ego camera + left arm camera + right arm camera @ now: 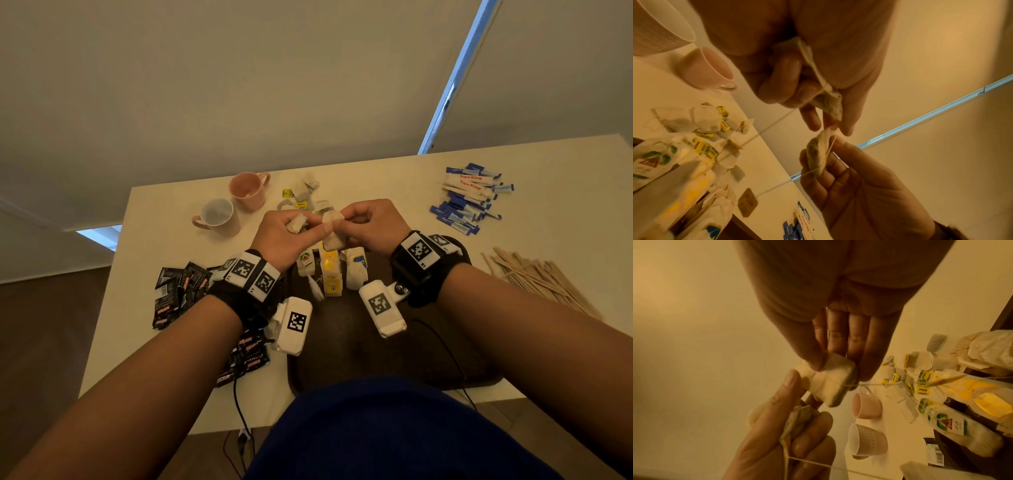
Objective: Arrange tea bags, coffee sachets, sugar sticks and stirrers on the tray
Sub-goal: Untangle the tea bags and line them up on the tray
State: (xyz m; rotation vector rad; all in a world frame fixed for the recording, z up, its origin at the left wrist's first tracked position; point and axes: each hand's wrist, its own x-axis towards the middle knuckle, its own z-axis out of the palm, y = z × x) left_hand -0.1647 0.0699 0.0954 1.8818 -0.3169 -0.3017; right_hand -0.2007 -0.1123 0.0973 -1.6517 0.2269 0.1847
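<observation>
2 pink mugs [233, 205] stood left of the loose tea bags [305, 192]; black coffee sachets [178, 291] lay left of the dark tray [376, 359], sugar sticks [469, 198] and stirrers [534, 277] lay right. Above the tray's rows, the left hand [284, 236] pinched 1 tea bag [296, 223], and the right hand [370, 226] pinched another [333, 219], strings dangling.

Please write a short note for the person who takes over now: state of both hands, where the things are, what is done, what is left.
Left hand pinches one tea bag; right hand pinches another tea bag, above the tray. Their strings hang loose.
Done: several tea bags in a row on the tray.
Left: loose tea bags, coffee sachets, sugar sticks and stirrers lie on the table.
</observation>
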